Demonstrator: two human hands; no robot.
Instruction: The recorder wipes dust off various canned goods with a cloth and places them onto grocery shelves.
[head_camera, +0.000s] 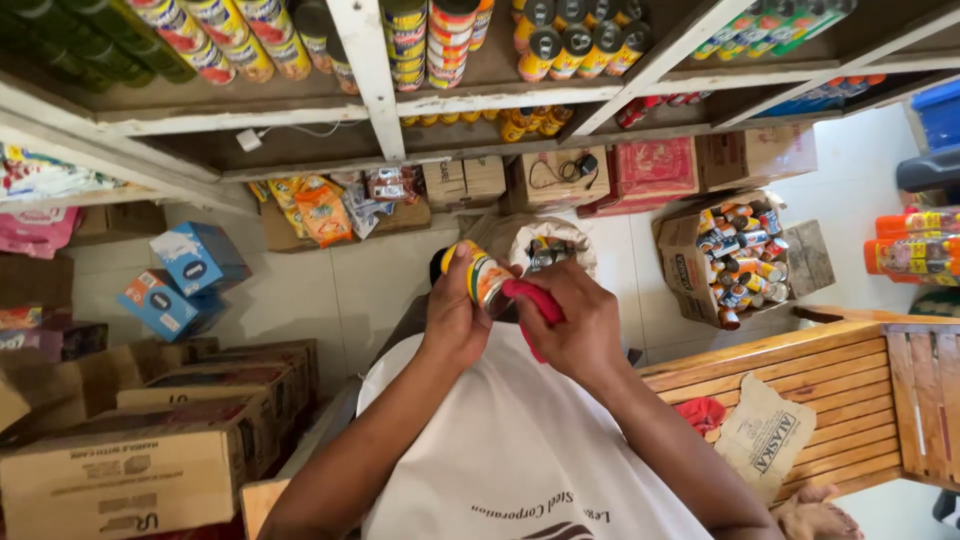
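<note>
We start with the white-painted wooden shelving (370, 90) across the top of the frame, stocked with rows of tins and green bottles. Below it, at lower right, sits the slatted wooden bench (850, 390); at lower left, the stacked brown cardboard cartons (150, 440). An open carton of mixed small tins (745, 260) stands at centre right on the white tiled floor (330, 290), and a pale sack of tins (545, 245) lies just beyond our hands. Two blue boxes (185, 280) lie at left.

We hold the small cylindrical metal tin with yellow-and-orange label (482, 277) at frame centre, above a white cloth over our lap. The left hand (455, 315) is closed around the tin's side, thumb over its upper rim. The right hand (575, 325) is clenched on a red cloth (533, 302) pressed to the tin.

We judge the tin rigid, moderately heavy and smooth-walled, so liable to slip; a hold around the side wall suits it best. Nothing obstructs the hands; the sack and open carton stand nearest.
</note>
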